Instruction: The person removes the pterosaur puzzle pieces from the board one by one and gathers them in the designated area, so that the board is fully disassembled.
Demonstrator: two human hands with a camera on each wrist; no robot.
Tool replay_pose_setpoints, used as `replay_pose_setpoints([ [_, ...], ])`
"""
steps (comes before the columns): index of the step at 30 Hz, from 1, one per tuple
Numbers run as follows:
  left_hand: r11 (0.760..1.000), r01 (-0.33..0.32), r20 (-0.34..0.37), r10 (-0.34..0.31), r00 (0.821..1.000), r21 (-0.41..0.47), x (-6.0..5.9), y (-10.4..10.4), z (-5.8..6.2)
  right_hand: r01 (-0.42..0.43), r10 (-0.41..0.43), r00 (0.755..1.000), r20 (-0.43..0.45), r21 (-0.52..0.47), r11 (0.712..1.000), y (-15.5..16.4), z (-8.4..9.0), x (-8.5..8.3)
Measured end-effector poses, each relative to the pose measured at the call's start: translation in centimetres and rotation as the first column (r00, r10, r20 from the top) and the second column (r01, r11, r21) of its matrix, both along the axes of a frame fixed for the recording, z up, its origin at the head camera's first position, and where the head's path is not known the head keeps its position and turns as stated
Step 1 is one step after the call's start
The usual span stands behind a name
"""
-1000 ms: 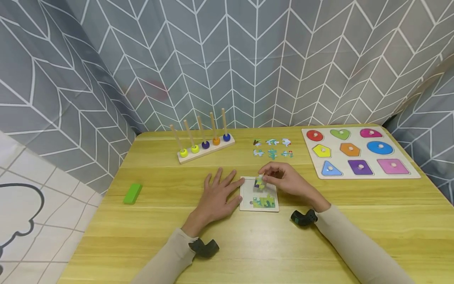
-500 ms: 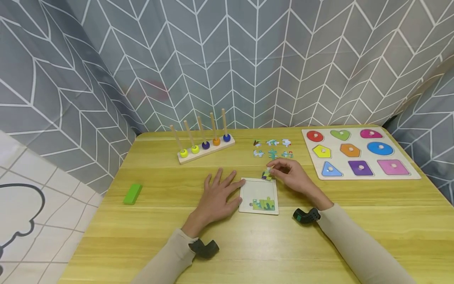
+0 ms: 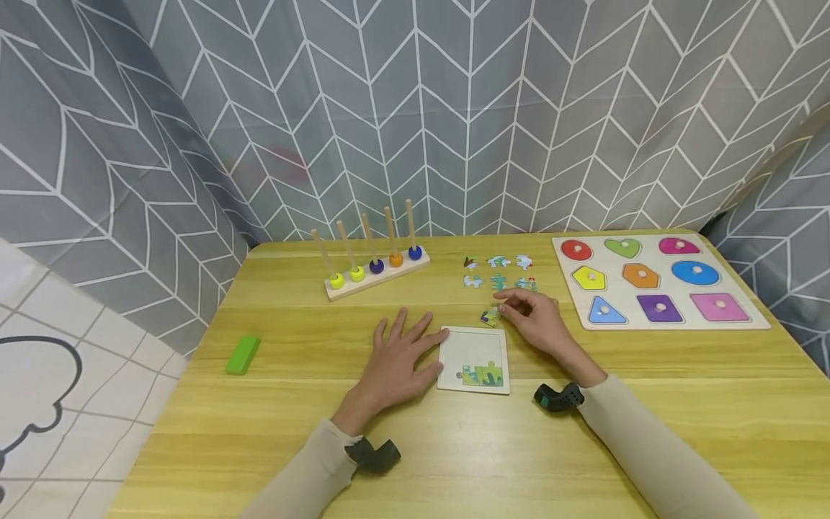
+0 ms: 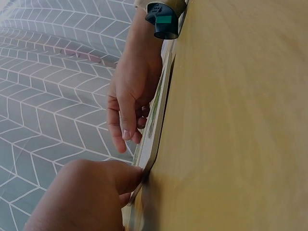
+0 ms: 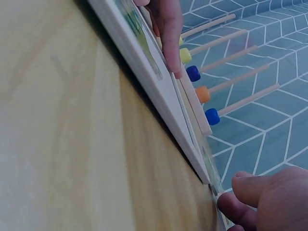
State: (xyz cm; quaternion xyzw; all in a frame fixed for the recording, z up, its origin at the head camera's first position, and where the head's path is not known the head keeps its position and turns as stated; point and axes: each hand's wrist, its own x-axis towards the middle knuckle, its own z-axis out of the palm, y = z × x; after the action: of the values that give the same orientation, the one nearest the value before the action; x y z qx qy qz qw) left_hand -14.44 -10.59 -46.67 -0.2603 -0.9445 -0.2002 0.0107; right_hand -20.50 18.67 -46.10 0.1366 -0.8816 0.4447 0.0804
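Note:
My left hand (image 3: pixel 402 360) lies on the table with fingers spread, its index finger and thumb touching the left edge of a small white puzzle tray (image 3: pixel 457 353). Joined green jigsaw pieces (image 3: pixel 483 374) lie in the tray's lower right part. Just beyond the tray's far edge a green and purple jigsaw piece (image 3: pixel 490 317) lies on the table. My right hand (image 3: pixel 534 321) is beside this piece, thumb and forefinger apart and close to it; contact is hard to tell. In the right wrist view, the right hand (image 5: pixel 274 199) shows no piece between its fingertips.
Behind the tray lie several loose jigsaw pieces (image 3: pixel 498 281) in two rows. A peg stand (image 3: pixel 382 272) with coloured beads is at the back left. The shape board (image 3: pixel 655 281) lies at the right, and a green block (image 3: pixel 243 355) at the left.
My right hand has carried the green and purple piece from above the tray to the table beyond its far edge, and its fingers have come off it. The left hand has stayed put.

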Motion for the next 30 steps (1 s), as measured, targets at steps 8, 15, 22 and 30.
replay_pose_setpoints([
  [8, 1.000, -0.001, 0.006, 0.001, 1.000, -0.004, -0.01, -0.01, -0.08, 0.001, -0.001, 1.000, -0.012, 0.023, 1.000, 0.02, 0.03, 0.09],
  [15, 1.000, -0.003, -0.004, 0.003, 1.000, -0.014, -0.07, 0.01, -0.11, 0.040, -0.034, 0.998, -0.060, 0.113, 0.993, 0.08, -0.16, 0.15],
  [22, 1.000, -0.002, -0.010, 0.002, 1.000, -0.015, -0.09, 0.10, 0.02, 0.050, -0.032, 0.994, -0.106, 0.170, 0.984, -0.30, -0.32, 0.29],
  [30, 1.000, -0.006, -0.003, 0.006, 1.000, -0.028, -0.06, 0.09, 0.05, 0.032, -0.013, 0.993, -0.113, 0.169, 0.985, -0.46, -0.39, 0.21],
])
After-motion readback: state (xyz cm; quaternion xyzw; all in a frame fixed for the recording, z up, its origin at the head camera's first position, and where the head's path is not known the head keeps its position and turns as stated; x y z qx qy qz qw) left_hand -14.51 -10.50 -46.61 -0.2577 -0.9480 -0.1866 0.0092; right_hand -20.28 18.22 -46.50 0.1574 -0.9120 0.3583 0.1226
